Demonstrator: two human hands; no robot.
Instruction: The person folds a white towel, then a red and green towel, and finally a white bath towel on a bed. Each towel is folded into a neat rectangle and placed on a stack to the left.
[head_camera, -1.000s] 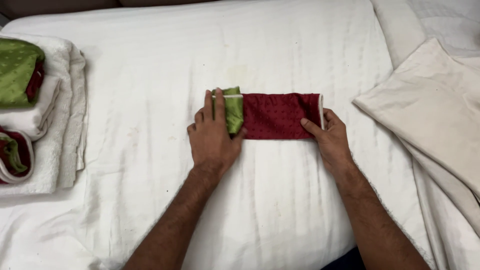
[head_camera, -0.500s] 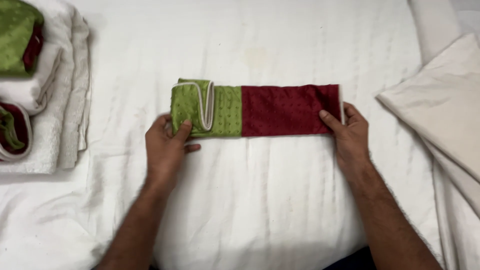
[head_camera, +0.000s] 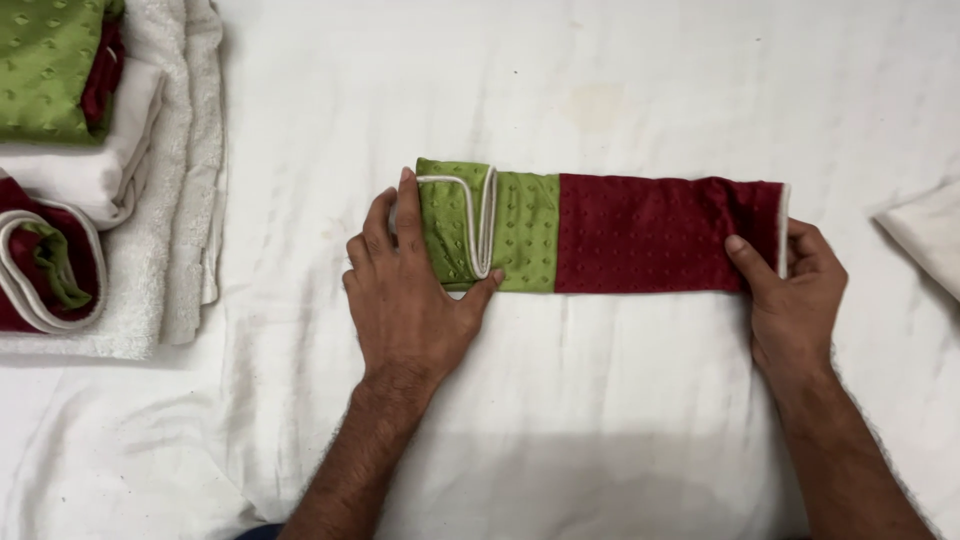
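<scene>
Folded Strip Pinned at Both Ends, Lying Crosswise

Lying flat on the white bed sheet (head_camera: 600, 420), a long folded cloth strip (head_camera: 600, 235), green with pale dots at its left portion, dark red across the rest, edged with off-white piping. Running left to right across the view, long axis square to both forearms. Resting on the green end, the left hand (head_camera: 410, 290): fingers spread and laid flat, fingertips (head_camera: 405, 180) reaching the strip's far edge, thumb pressing along the near edge below the curl of piping; pressing down, not gripping. Holding the red end, the right hand (head_camera: 795, 290): thumb on top of the cloth, other fingers curling around the piped end edge, so pinching that end lightly. Standing about equally close to the strip, each hand touching its own end, the whole middle stretch lying bare between them.

Sitting well apart at the far left, a stack of white towels (head_camera: 150, 200) carrying a folded green cloth (head_camera: 50, 65) and a rolled red-and-green cloth (head_camera: 45, 265). Showing at the right edge, the corner of a cream pillowcase (head_camera: 925, 235), near the right hand but not touching it.
</scene>
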